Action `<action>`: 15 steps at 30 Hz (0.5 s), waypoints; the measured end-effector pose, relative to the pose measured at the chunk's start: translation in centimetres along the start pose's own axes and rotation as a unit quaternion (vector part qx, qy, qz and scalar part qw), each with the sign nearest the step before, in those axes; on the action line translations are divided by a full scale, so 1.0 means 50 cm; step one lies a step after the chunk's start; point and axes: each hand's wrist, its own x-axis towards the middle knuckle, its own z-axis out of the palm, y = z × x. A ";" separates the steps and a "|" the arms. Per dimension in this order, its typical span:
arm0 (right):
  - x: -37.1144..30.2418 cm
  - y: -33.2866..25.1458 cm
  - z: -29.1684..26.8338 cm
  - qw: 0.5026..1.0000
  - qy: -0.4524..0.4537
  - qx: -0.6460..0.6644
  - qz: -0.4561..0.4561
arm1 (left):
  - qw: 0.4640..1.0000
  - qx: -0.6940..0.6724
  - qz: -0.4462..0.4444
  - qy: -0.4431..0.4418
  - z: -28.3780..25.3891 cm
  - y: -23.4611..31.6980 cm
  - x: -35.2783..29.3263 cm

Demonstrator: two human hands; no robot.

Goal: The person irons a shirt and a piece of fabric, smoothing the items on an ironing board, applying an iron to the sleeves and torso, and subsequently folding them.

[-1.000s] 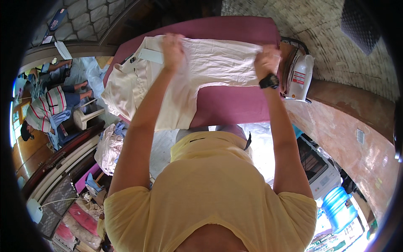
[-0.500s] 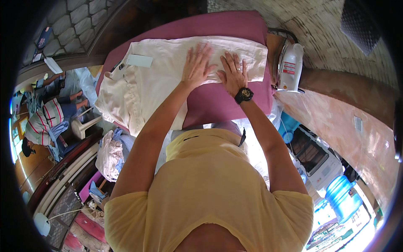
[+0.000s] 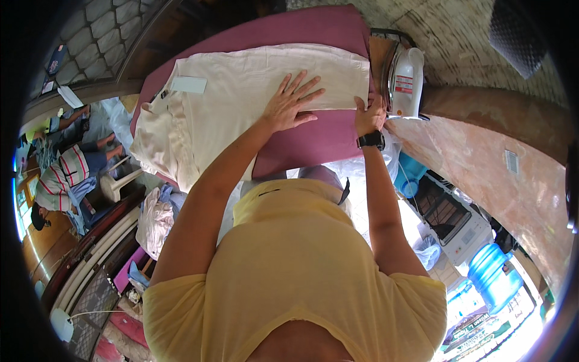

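A cream buttoned garment [image 3: 235, 90], seemingly a shirt, lies spread over a maroon padded ironing board [image 3: 313, 140]. My left hand [image 3: 292, 102] rests flat on the cloth near its close edge, fingers spread. At the board's right end is my right hand [image 3: 370, 116], wearing a black watch. Its thumb stands apart from the fingers, which lie by the board's edge and are partly hidden. Just beyond them a white iron [image 3: 408, 83] stands on the board's end, and I see no grip on it. A pale rectangular card [image 3: 189, 84] lies on the garment's left part.
A rough wall runs along the right. Below it are a white oven-like appliance [image 3: 464, 232] and a blue water jug [image 3: 494, 277]. At left, a person in a striped shirt [image 3: 66, 175] is near a pale stool [image 3: 114, 186]. Crumpled clothes [image 3: 158, 220] lie beside the board.
My right hand has left the cloth and moved right to the board's edge by the iron. My left hand stays on the garment, fingers now angled more to the right. The view has shifted slightly.
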 end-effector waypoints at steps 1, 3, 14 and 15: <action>-0.005 0.004 0.000 0.998 0.031 -0.057 -0.024 | 1.000 0.004 0.002 0.008 0.000 0.002 -0.001; 0.004 -0.032 -0.021 0.979 0.092 -0.166 -0.078 | 1.000 0.018 0.015 -0.017 0.011 0.015 -0.015; 0.309 0.086 -0.208 0.981 -0.108 0.014 0.159 | 0.965 -0.090 -0.080 0.235 -0.077 -0.081 -0.089; 0.312 0.080 -0.218 0.987 -0.064 -0.038 0.144 | 0.955 -0.060 -0.133 0.257 -0.099 -0.129 -0.112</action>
